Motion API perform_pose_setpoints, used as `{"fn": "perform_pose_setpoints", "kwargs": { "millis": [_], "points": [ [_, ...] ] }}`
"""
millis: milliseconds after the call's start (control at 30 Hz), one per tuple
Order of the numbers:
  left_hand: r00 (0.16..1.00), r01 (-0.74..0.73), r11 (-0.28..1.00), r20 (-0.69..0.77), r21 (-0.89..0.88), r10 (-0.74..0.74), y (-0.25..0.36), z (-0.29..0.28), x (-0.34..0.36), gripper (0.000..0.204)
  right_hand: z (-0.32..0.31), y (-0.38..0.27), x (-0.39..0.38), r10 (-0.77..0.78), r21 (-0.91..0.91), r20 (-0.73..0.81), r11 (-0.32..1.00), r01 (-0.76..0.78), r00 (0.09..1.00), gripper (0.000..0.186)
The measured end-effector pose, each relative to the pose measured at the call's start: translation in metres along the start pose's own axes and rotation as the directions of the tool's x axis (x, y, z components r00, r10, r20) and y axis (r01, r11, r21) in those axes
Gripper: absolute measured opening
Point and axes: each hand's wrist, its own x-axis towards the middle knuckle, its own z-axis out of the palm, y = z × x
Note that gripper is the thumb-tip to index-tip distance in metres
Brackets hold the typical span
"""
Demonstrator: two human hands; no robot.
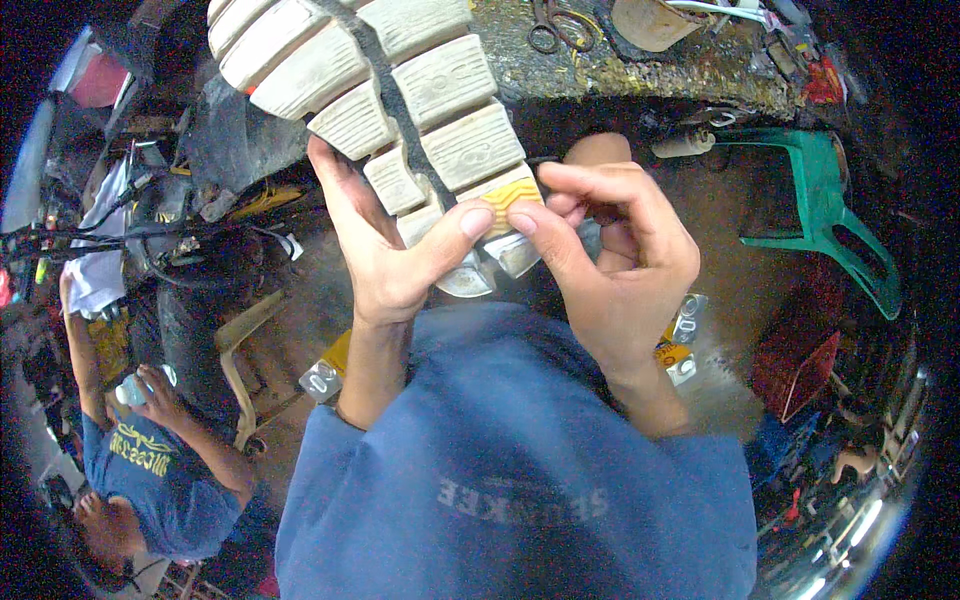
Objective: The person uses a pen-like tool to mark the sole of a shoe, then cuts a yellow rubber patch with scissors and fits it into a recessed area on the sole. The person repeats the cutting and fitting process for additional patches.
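A shoe point(468, 150) is held sole-up in front of me, its off-white tread cut into thick ribbed blocks with a dark groove between them. My left hand point(385, 255) grips it near the lower end, thumb across the tread. A small yellow wavy-ribbed patch point(512, 203) covers one tread block there. On that patch presses the thumb of my right hand point(625, 240), its other fingers curled by the sole's right edge. The shoe's upper is hidden beneath the sole.
Scissors point(560, 28) lie on the worn bench point(640, 85) ahead. A green plastic chair point(810, 200) stands at right, near a dark red box-like object point(800, 365). At left, another person point(165, 470) in a blue shirt holds a pale object point(135, 388) beside a motorbike-like machine with dark cables.
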Motion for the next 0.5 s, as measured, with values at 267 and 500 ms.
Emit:
{"fn": "perform_pose_setpoints", "kwargs": {
  "millis": [267, 500],
  "points": [
    [0.999, -0.007, 1.000, -0.037, 0.021, 0.008, -0.0031, 0.0019, -0.0036, 0.114, -0.0039, 0.0059, 0.0023, -0.319, -0.197, 0.022, 0.928, 0.317, 0.948, 0.021],
    [0.997, -0.062, 0.994, -0.044, 0.094, 0.067, 0.0000, 0.0052, -0.0041, 0.112, -0.0035, 0.0066, 0.0039, -0.441, -0.257, 0.048, 0.862, 0.438, 0.896, 0.020]
  ]
}}
